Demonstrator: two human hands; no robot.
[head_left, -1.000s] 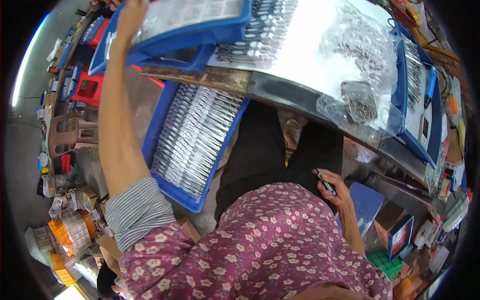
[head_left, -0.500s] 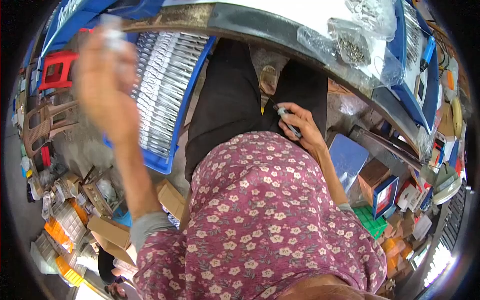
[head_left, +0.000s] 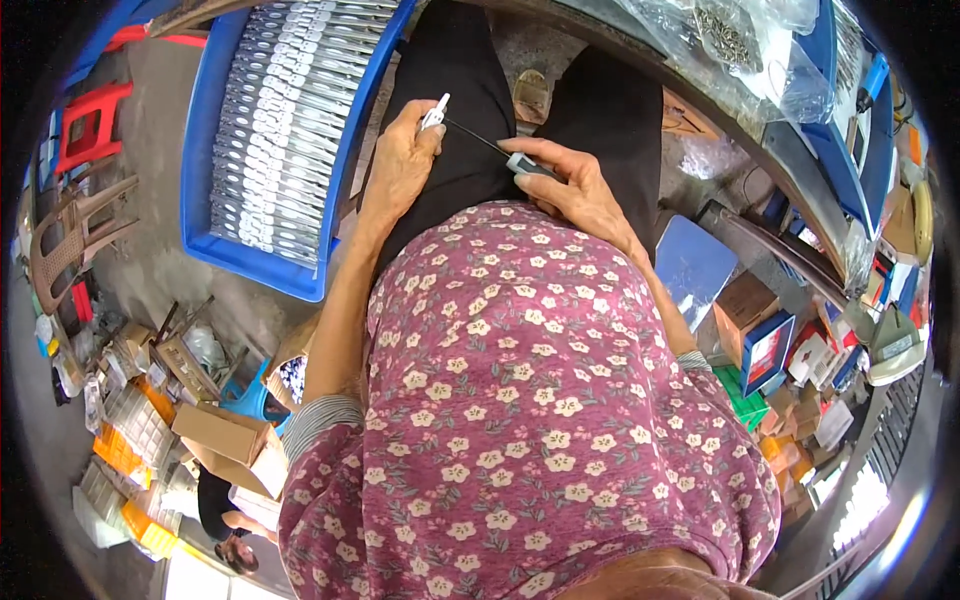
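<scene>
My left hand [head_left: 402, 165] is closed around a small white piece [head_left: 437, 112] with a narrow pointed end, held above my lap. Its exact kind is too small to make out. In my right hand [head_left: 575, 188] is a screwdriver [head_left: 520, 163] with a grey handle, the fingers wrapped round it. The thin dark shaft points left, and its tip reaches the white piece; whether it sits in a screw I cannot tell. Left of my legs, a blue tray [head_left: 322, 270] holds rows of slim white, grey and metallic pieces [head_left: 275, 130].
A worktable edge [head_left: 690, 75] curves across the top right, with a plastic bag of small metal parts [head_left: 725, 35] on it. Beside that stands a blue bin [head_left: 850, 170]. A blue stool [head_left: 692, 262] is at my right; a brown chair [head_left: 80, 235] and cardboard box [head_left: 230, 445] lie left.
My left hand has come down from the upper left, beside the tray and table edge, to my lap, bringing a whitish piece to the screwdriver tip. My right hand has moved slightly up and left.
</scene>
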